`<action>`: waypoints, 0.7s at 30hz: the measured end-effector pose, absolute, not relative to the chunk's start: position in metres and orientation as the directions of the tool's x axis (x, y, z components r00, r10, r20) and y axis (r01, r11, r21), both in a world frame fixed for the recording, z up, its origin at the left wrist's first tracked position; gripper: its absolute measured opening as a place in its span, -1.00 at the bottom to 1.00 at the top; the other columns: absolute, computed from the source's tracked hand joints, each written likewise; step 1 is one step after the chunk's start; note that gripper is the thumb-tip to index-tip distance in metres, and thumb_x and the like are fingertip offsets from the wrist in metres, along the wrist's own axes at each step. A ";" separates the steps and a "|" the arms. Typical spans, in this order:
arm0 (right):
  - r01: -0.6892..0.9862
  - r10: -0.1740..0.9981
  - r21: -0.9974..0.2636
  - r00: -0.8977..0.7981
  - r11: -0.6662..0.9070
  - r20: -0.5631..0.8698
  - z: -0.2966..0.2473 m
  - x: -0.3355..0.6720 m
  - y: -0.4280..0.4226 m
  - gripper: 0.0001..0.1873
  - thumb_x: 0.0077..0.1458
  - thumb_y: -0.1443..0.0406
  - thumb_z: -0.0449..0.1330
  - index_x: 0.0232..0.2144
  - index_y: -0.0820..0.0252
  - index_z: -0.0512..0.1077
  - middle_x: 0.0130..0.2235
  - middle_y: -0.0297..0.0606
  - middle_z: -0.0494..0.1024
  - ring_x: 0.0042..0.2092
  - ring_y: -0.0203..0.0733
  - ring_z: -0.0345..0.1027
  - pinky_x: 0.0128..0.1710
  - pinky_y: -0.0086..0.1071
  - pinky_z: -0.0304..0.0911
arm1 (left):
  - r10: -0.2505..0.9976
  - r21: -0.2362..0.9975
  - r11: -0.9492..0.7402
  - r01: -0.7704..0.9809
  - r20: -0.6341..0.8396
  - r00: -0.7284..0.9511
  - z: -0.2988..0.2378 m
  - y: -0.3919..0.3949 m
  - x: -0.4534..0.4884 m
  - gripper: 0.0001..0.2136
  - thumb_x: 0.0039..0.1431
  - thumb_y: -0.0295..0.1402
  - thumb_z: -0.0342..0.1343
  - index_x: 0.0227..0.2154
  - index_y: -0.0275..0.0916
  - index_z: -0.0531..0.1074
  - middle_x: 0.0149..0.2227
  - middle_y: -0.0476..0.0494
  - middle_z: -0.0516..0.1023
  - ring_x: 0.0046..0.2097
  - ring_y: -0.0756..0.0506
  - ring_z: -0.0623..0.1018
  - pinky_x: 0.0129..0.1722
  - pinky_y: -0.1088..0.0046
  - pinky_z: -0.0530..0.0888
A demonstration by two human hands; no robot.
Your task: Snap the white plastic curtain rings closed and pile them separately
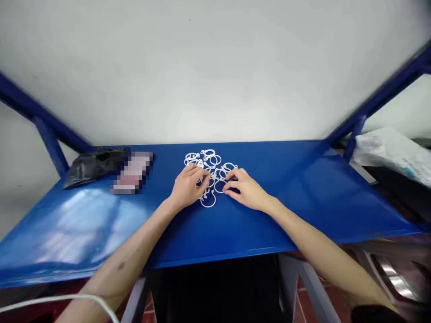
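Observation:
Several white plastic rings (210, 161) lie in a loose heap at the middle of a blue table (296, 197). My left hand (188, 186) rests on the heap's near left side, its fingers curled and pinching one of the rings. My right hand (244, 188) sits just to the right, fingers bent and pressed onto another ring. One ring (208, 200) lies nearest to me between the two hands. The two hands are almost touching over the heap.
A black plastic bag (94, 166) and a blurred pink flat object (133, 172) lie at the table's far left. Blue frame struts (50, 143) rise at both sides. A white bag (393, 150) lies beyond the right strut. White wall behind.

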State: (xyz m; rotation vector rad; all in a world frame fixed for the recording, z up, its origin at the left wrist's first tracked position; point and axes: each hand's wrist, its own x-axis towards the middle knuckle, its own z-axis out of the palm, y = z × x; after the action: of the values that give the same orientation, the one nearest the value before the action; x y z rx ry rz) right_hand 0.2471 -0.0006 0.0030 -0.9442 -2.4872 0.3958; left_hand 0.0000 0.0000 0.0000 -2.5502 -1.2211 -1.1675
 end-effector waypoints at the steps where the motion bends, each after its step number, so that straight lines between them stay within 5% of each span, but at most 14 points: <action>1: 0.539 0.675 -0.422 -0.669 0.729 0.311 0.003 0.247 -0.001 -0.89 0.27 0.27 0.24 -0.23 0.07 0.59 -0.02 -0.17 0.42 0.09 -0.06 0.28 0.13 -0.10 0.30 | 0.629 0.232 -0.680 0.695 0.671 0.392 0.000 0.000 0.001 -0.90 0.30 -0.44 0.07 -0.33 -0.20 0.45 -0.35 -0.06 0.62 -0.23 -0.11 0.49 -0.17 0.34 0.46; 16: 0.458 0.662 -0.509 -0.663 0.729 0.351 0.009 0.248 -0.004 -0.87 0.31 0.26 0.19 -0.20 0.06 0.55 -0.02 -0.18 0.45 0.06 -0.09 0.34 0.08 -0.12 0.35 | 0.632 0.256 -0.685 0.682 0.674 0.382 0.004 -0.003 0.006 -0.88 0.30 -0.42 0.07 -0.35 -0.19 0.48 -0.38 -0.06 0.61 -0.26 -0.10 0.48 -0.19 0.35 0.45; 21: 0.329 0.732 -0.724 -0.586 0.607 0.347 0.015 0.246 -0.008 -0.88 0.31 0.25 0.16 -0.20 0.12 0.49 -0.18 -0.24 0.57 -0.14 -0.19 0.47 -0.09 -0.24 0.41 | 0.630 0.264 -0.691 0.673 0.676 0.383 0.006 -0.004 0.007 -0.89 0.30 -0.42 0.08 -0.33 -0.19 0.49 -0.37 -0.07 0.62 -0.25 -0.10 0.49 -0.19 0.35 0.45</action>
State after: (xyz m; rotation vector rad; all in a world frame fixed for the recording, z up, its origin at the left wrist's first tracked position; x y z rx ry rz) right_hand 0.2455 -0.0081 0.0155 -0.8324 -2.1890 0.8117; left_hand 0.0069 -0.0044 0.0062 -2.5670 -1.2104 -1.2158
